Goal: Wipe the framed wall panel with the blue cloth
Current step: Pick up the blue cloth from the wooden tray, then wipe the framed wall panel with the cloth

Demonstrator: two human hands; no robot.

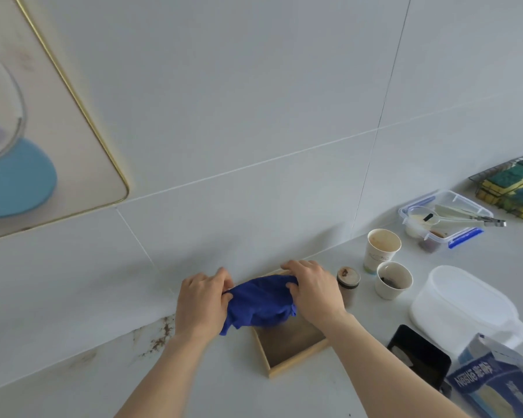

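A bunched dark blue cloth hangs between my two hands, just above a shallow wooden tray on the counter. My left hand grips the cloth's left end and my right hand grips its right end. The framed wall panel, cream with a thin gold frame and a blue shape on it, hangs on the tiled wall at the upper left, well away from both hands.
To the right on the counter stand a small jar, two used paper cups, a clip-lid box of utensils, a wire basket of sponges, a white lidded tub, a black phone and a Nestle carton. Brown stains mark the wall base.
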